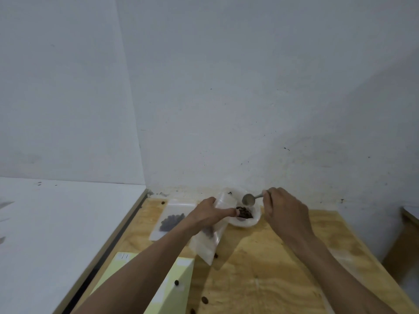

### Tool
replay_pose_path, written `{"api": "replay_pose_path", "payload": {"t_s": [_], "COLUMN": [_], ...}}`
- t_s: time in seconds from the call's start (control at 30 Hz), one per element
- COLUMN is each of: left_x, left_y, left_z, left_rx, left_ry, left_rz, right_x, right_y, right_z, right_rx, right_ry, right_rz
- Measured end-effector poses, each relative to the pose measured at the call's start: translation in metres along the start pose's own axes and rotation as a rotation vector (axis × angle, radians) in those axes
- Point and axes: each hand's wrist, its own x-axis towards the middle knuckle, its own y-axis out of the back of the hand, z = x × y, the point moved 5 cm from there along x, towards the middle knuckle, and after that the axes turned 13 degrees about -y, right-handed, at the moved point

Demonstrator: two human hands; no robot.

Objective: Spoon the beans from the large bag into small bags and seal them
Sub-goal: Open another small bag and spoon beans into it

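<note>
A small clear bag (209, 236) is gripped at its top by the left hand (212, 214) above the wooden surface (272, 257). A metal spoon (249, 198) is pinched by the right hand (283, 211) over the beans (244, 212) in the large bag (246, 220). A filled small bag (170, 220) is seen lying beside it.

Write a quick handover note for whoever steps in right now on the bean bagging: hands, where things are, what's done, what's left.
Left hand grips a small bag, holding it up beside the large bag.
Right hand holds the spoon, bowl looks empty, above the beans in the open large bag at the table's far edge.
Done: one filled bag lies flat to the left; its seal cannot be judged.
Left: keep spooning into the held bag, then seal it. Stray beans lie on the wooden table.
</note>
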Motion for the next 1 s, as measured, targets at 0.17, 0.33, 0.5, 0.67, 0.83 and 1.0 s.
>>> {"api": "replay_pose_path", "payload": {"t_s": [0.17, 0.33, 0.5, 0.67, 0.83, 1.0], "left_x": [0.006, 0.009, 0.010, 0.004, -0.009, -0.018], "left_y": [-0.001, -0.009, -0.014, -0.006, 0.000, 0.002], "left_z": [0.007, 0.019, 0.020, 0.019, 0.025, 0.030], "left_rx": [-0.043, 0.017, 0.062, 0.052, 0.093, 0.075], "left_ry": [-0.021, -0.053, -0.049, -0.095, -0.149, -0.212], "left_rz": [0.061, -0.021, -0.045, 0.030, 0.064, 0.029], "right_x": [-0.027, -0.028, -0.028, -0.028, -0.013, 0.006], "right_y": [-0.041, -0.058, -0.074, -0.056, -0.027, 0.003], "right_z": [0.010, 0.039, 0.071, 0.075, 0.067, 0.047], "right_rx": [-0.255, -0.017, 0.450, 0.560, 0.613, 0.658], "right_ry": [0.043, -0.559, -1.066, -1.067, -0.983, -0.853], "right_rz": [-0.069, -0.230, -0.343, -0.300, -0.274, -0.277]}}
